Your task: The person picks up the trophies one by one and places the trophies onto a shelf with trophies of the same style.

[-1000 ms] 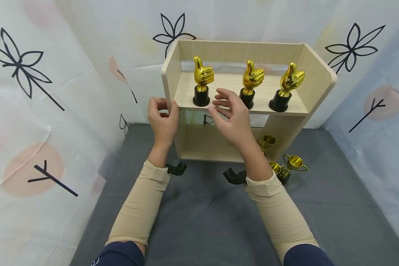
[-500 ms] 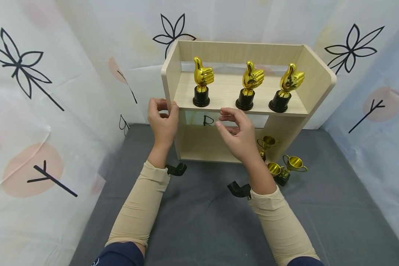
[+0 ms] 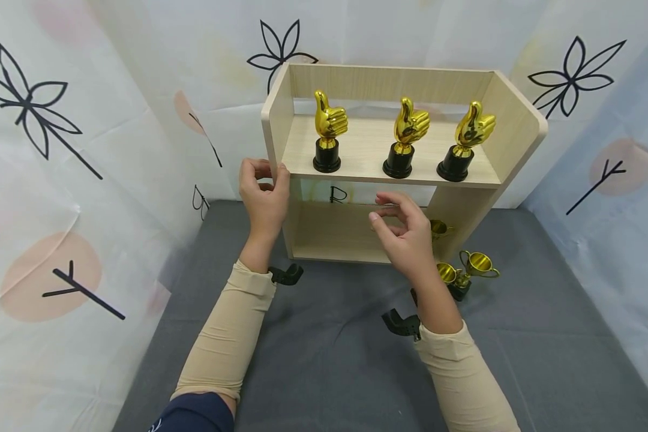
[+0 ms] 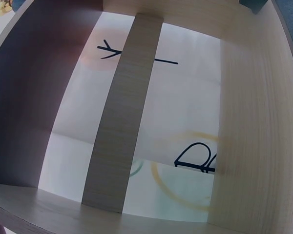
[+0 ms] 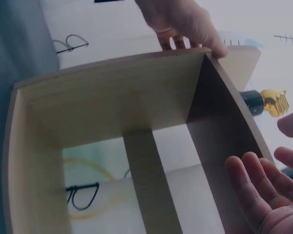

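Note:
A pale wooden two-tier shelf [image 3: 356,179] stands on the grey cloth. My left hand [image 3: 266,195] grips its left side panel; in the right wrist view the thumb lies on the front edge, the fingers behind. On the upper tier stand three gold thumbs-up trophies on black bases: one at left [image 3: 330,123], one right of centre [image 3: 410,127], one at right [image 3: 472,127]. My right hand [image 3: 405,237] holds nothing, its fingers loosely bent in front of the lower compartment. The left wrist view looks into that compartment, its back crossed by a wooden slat [image 4: 119,112].
Small gold cup trophies sit at the shelf's lower right: one cup [image 3: 479,264] on the cloth, another [image 3: 447,272] beside it, and a third [image 3: 440,229] partly hidden behind my right hand. Patterned white cloth [image 3: 113,198] surrounds the grey surface.
My right hand has drawn down and back from near the middle trophy's base to in front of the lower compartment. My left hand and the trophies have stayed put.

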Available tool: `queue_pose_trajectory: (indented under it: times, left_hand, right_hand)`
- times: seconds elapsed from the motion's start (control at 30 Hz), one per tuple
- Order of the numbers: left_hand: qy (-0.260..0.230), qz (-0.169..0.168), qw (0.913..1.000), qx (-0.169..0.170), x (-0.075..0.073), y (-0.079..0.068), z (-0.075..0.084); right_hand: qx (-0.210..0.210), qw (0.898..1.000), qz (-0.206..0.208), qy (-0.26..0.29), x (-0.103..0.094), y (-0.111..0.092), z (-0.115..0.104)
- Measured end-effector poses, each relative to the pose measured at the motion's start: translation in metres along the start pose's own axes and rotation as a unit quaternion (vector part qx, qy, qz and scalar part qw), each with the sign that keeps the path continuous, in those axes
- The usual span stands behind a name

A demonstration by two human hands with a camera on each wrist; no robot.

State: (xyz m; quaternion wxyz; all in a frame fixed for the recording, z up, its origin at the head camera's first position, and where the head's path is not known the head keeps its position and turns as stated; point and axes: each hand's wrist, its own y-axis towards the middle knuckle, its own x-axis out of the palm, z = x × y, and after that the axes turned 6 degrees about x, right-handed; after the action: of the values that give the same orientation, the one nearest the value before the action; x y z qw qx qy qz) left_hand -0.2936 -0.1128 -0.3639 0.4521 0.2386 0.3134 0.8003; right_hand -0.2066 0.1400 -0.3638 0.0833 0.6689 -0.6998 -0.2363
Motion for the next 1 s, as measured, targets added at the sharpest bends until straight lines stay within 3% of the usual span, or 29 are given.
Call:
queue_pose_trajectory:
  times: [0.6,1.0]
  left_hand:
    - [0.003,-0.002,1.0000,0.006,-0.001,0.001,0.001]
    - [-0.007,-0.002,0.9999,0.012,-0.001,0.000,-0.002]
  right_hand:
    - [-0.010,0.999,-0.008,-0.043,-0.023,-0.013,0.009]
    - [-0.026,0.994,-0.018,-0.106,-0.040,-0.022,0.011]
